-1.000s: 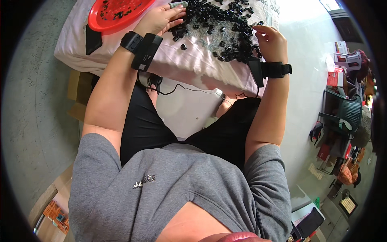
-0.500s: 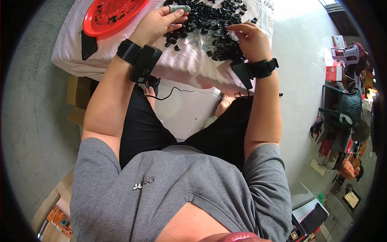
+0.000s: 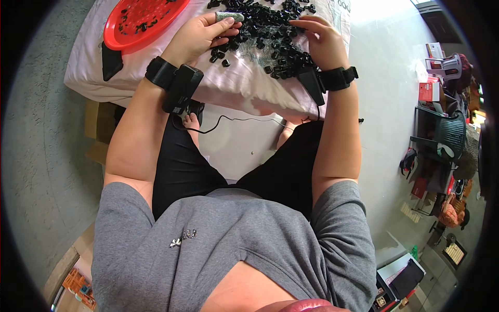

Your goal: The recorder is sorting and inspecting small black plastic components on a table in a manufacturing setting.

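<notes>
At the table's far side, many small glossy black pieces (image 3: 260, 26) lie in a loose pile; their kind is too small to tell. My left hand (image 3: 200, 36) is closed at the pile's left edge, thumb pressed to the index finger. A grey-green speckled piece (image 3: 229, 17) sits along that index fingertip; whether it wraps the finger or is held cannot be made out. Over the pile's right part, my right hand (image 3: 325, 44) has thumb and index finger together, pointing left. Anything between those fingertips is too small to see. Both wrists wear black strapped devices.
A red round tray (image 3: 112, 44) with several dark pieces stands at the far left. Beside it lies a flat black object (image 3: 110, 62). A pale cloth (image 3: 234, 93) covers the table. A black cable (image 3: 221, 119) runs below its edge. Chairs and boxes line the right.
The view has shifted slightly. My right fingertips have moved a little up and left over the pile. My left hand keeps its pinch in nearly the same place.
</notes>
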{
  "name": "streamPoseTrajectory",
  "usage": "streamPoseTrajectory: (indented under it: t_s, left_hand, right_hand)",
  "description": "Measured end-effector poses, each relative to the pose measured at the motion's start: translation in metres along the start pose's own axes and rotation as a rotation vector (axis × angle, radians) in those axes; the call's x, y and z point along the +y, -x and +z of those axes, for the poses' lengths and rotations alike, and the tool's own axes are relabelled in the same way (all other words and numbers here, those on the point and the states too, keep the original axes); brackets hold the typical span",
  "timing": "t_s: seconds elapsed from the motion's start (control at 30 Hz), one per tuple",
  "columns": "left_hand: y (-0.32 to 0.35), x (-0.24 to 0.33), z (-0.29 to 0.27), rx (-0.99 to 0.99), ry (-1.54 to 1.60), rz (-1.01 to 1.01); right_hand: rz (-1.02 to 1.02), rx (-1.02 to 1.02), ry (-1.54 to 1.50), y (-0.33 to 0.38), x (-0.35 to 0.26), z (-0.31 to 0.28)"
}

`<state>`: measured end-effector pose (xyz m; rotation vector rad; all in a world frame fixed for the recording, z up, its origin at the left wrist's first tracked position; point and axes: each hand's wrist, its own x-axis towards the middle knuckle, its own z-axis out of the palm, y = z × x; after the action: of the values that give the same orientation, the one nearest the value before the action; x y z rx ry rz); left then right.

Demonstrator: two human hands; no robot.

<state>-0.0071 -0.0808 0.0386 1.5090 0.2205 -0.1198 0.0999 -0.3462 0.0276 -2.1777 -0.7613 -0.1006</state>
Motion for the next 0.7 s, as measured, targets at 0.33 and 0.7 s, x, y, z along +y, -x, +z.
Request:
streamPoseTrajectory:
  t_s: [0.33,0.7]
  left_hand:
    - [0.002,0.003,-0.001,0.002,-0.001,-0.036]
    - [-0.002,-0.003,0.004,-0.039,0.024,0.013]
  right_hand:
    - [-0.135,-0.068,0.238,0.004,0.018,-0.013]
    - [-0.338,0.039,0.360,0.002,0.006,0.014]
